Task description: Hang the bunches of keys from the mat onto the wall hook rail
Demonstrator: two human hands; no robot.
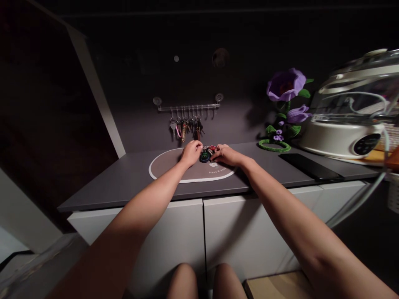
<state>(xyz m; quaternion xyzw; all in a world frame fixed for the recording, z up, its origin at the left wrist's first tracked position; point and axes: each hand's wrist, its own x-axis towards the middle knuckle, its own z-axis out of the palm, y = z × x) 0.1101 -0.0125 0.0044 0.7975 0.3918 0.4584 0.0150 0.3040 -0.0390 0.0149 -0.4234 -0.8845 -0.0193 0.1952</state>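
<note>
A bunch of keys with a dark, green-marked oval fob (pixel 205 156) lies low over the grey-brown oval mat (pixel 168 164), between my two hands. A red piece (pixel 212 148) and some metal rings show beside the fob. From the left, my left hand (pixel 191 153) reaches in with curled fingers, their tips pinched near the rings; what they hold is too small to make out. On the other side, my right hand (pixel 228 155) has its thumb and fingers closed on the right part of the bunch. Behind them, several keys (pixel 183 128) hang from hooks on a clear rail (pixel 189 108).
Purple artificial flowers (pixel 286 85) stand on a green ring base at the right. A black phone (pixel 311 167) lies flat near the counter's front edge. Further right is a white appliance with a clear cover (pixel 336 137). White cabinet doors (pixel 174 228) sit below the dark counter (pixel 102 182).
</note>
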